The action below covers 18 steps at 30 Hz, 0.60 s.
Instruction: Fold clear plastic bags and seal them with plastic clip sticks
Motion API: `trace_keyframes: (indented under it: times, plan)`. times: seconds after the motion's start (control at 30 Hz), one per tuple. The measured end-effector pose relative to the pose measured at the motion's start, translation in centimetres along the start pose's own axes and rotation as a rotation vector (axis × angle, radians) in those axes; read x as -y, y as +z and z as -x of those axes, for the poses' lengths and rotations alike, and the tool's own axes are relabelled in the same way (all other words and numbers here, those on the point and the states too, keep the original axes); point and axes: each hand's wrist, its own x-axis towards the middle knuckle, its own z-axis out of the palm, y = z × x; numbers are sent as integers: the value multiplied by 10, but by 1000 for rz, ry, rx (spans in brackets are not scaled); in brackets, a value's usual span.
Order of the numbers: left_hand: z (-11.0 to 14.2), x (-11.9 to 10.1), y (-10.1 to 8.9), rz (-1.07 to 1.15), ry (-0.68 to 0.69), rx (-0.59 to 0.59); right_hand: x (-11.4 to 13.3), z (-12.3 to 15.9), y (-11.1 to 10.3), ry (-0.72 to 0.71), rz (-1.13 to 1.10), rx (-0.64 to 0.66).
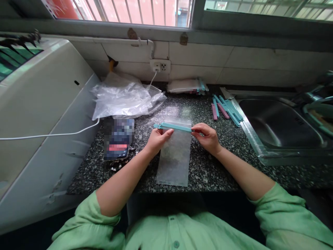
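Note:
A clear plastic bag (173, 159) lies flat on the speckled counter in front of me. Across its far end runs a long blue bag clip (177, 127). My left hand (156, 139) is closed on the clip's left part, thumb on top along the bag. At the clip's right end, my right hand (208, 136) pinches the tip between thumb and fingers. Whether the clip is fully fastened is too small to tell.
Loose blue and pink clips (225, 108) lie right, beside a steel sink (281, 121). A stack of clipped bags (186, 86) rests by the wall. Left are crumpled plastic bags (125, 95), a phone (118, 139), a white cable (52, 136) and a cream appliance (41, 86).

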Motion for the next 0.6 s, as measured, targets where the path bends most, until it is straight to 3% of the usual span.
trace_keyframes:
  times: [0.47, 0.6]
  plan:
    - [-3, -1, -1, 26, -112, 76, -3, -1, 0, -129, 155, 21]
    - [-4, -1, -6, -3, -58, 16, -3, -2, -1, -136, 183, 12]
